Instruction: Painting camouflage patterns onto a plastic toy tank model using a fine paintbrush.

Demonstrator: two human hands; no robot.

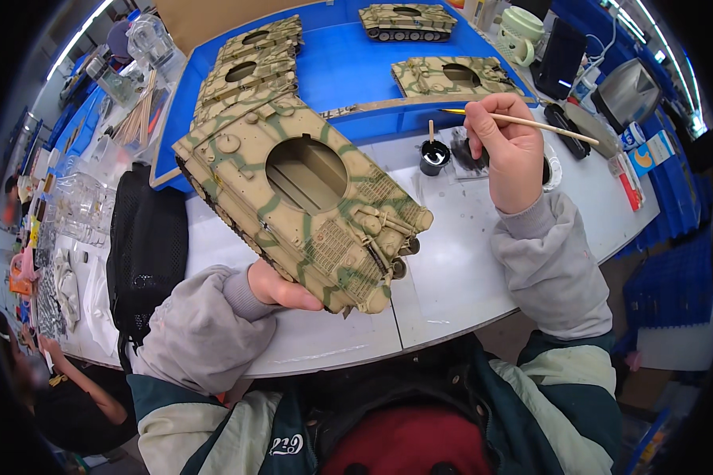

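Left hand (276, 286) at seven o'clock, cupped under a camouflaged model tank hull (305, 198), fingers mostly hidden beneath it, thumb pressed to its lower edge, hull tilted and raised above the white table (451, 277) near the centre. Right hand (509, 150) at two o'clock, fingers pressed together and pinching a thin wooden brush (531, 121), pale tip pointing left, just beside a small black paint pot (433, 157). Beyond, at twelve o'clock, a blue tray (348, 71) bearing more camouflaged hulls (249, 67).
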